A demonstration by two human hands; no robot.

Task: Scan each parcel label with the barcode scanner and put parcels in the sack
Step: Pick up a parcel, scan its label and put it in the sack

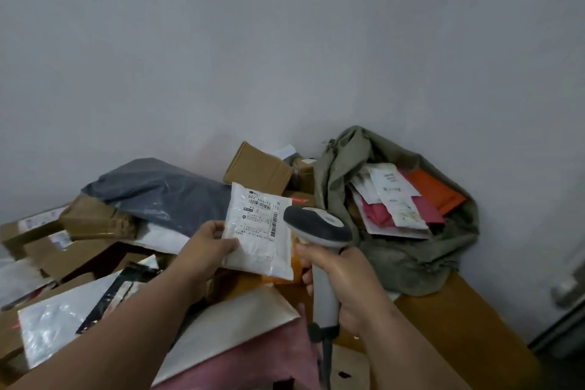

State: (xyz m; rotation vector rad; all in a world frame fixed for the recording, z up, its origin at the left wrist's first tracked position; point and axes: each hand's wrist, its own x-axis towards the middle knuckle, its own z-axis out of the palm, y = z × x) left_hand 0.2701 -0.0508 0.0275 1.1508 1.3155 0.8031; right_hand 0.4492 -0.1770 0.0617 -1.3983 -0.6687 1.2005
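Parcel scanning was the step in hand: the white padded mailer (pixel 258 231) was held up above the heap at the middle of the table (pixel 459 320), its printed label (pixel 261 218) turned toward the person. The left hand (pixel 205 250) pinched the mailer's lower left corner, thumb on the front and fingers curled behind. The right hand (pixel 342 279) was wrapped tightly round the grey handle of the barcode scanner (pixel 316 225), whose dark head sat just beside the mailer's right edge, close to the vertical barcode printed there. To my eye the scanner looked too near and too side-on for a clean read; drawing it back a little and squaring its window to the barcode would likely help, as would pulling the soft mailer flat so the wrinkled film did not glare. The thumb was clear of the code, and should be kept so. The olive cloth sack (pixel 411 256) stood open at the table's far right corner against the wall, already holding pink, orange and white envelopes, within easy reach for the drop. Cardboard boxes (pixel 258 168) and a dark grey poly bag (pixel 158 190) waited along the far left edge.
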